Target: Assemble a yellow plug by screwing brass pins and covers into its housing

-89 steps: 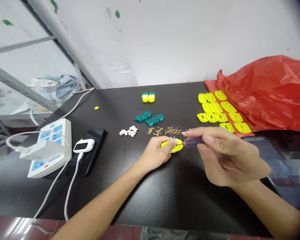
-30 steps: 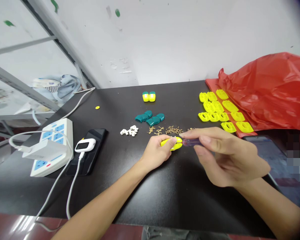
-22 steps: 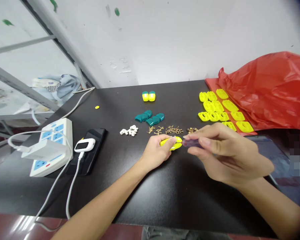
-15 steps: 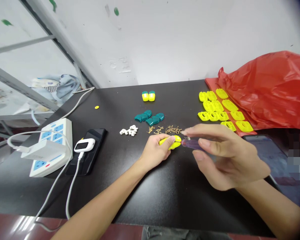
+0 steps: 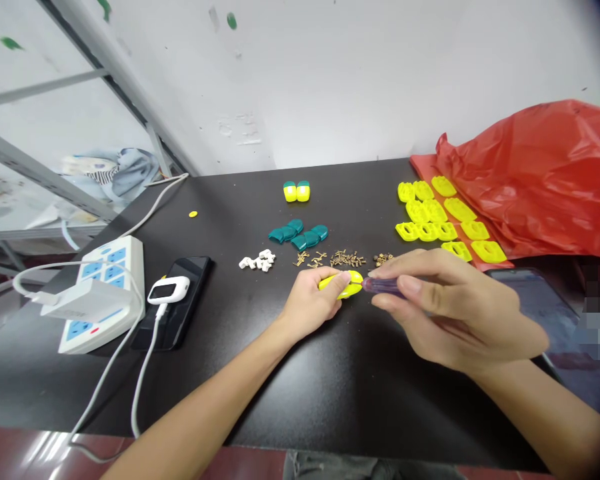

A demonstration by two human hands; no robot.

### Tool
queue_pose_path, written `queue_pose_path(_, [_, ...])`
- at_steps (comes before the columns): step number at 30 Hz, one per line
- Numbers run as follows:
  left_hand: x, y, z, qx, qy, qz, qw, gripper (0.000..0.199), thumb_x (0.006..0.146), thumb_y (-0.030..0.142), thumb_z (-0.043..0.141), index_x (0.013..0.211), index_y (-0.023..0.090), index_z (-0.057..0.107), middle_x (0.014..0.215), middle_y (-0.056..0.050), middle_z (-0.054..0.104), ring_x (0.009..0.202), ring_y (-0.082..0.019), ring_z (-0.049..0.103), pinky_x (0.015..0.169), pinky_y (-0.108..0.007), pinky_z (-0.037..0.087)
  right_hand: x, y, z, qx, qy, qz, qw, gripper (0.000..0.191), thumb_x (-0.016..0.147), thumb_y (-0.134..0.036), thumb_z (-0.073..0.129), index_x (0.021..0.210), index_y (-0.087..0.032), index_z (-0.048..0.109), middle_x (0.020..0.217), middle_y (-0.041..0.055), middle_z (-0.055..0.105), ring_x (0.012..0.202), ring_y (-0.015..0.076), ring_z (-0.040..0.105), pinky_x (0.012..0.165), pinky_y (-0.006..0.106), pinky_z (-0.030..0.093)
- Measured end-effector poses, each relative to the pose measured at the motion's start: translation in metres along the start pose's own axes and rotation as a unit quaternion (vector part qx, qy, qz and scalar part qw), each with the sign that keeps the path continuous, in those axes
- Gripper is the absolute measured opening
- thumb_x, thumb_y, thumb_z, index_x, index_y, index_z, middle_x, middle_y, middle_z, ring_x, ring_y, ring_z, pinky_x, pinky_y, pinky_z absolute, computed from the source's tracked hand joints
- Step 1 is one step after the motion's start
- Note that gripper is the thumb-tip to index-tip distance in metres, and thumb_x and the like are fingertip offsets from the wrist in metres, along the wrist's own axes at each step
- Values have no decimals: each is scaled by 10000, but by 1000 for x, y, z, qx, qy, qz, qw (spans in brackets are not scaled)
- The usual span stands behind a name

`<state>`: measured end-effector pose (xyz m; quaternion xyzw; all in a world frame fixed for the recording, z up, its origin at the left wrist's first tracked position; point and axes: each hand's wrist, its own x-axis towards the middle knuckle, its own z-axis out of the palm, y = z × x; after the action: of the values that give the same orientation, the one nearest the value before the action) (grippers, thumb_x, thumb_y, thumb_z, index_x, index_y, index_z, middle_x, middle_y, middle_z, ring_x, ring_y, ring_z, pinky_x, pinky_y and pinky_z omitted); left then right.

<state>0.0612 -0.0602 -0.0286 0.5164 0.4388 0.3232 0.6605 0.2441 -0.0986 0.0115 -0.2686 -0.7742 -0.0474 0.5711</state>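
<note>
I can't make out the tip of the purple tool (image 5: 386,285) pinched in the right hand (image 5: 460,313), pointing left toward the yellow casing (image 5: 350,292), lengthwise left-to-right above the bench (image 5: 305,387), clamped and partly hidden by the left hand (image 5: 311,297).

Seeing a bright yellow casing (image 5: 351,292) here, glossy and rounded, pinched in the left hand (image 5: 313,299), with the thumb laid across the top and one end hidden in the grip. Showing two plump lobes at the free end, split by a narrow dark gap. Held at the middle of the tabletop (image 5: 360,400), with the free end toward the right. Over now to a tool handle (image 5: 381,285), see-through purple, reddish at the end! Clasped by thumb and fingers of the right hand (image 5: 460,313), partly covered, aimed at the gap, touching or just beside: hard to tell.
</note>
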Motion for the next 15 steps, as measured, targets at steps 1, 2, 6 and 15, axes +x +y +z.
queue_pose_path(1, [0, 0, 0, -4, -1, -2, 1000, 436, 812, 556, 702, 879, 131, 641, 443, 86, 398, 368, -46, 312, 357, -168, 209, 1, 0, 0, 4, -1, -6, 1000, 325, 848, -97, 734, 1131, -248, 683, 976, 84, 784, 810, 198, 771, 617, 282, 645])
queue_pose_path(2, [0, 0, 0, -7, -2, -3, 1000, 432, 813, 551, 701, 882, 130, 640, 445, 85, 402, 370, -46, 313, 356, -167, 208, 1, -1, 0, 9, -5, -11, 1000, 365, 851, -70, 697, 1171, -242, 666, 1047, 104, 785, 882, 212, 777, 665, 301, 658])
queue_pose_path(6, [0, 2, 1, -7, -4, -5, 1000, 420, 808, 540, 702, 872, 131, 630, 451, 82, 411, 375, -44, 311, 354, -162, 201, 3, -5, -2, -1, -48, 7, 999, 424, 857, -25, 601, 1224, -233, 637, 1097, 98, 790, 930, 208, 786, 732, 303, 671])
queue_pose_path(15, [-1, 1, 0, 3, -3, -2, 1000, 425, 826, 540, 693, 886, 123, 645, 439, 80, 404, 373, -47, 314, 355, -164, 207, -3, -5, 2, -5, 17, 29, 999, 352, 832, -72, 750, 1119, -269, 697, 895, 62, 766, 780, 198, 764, 604, 276, 640])
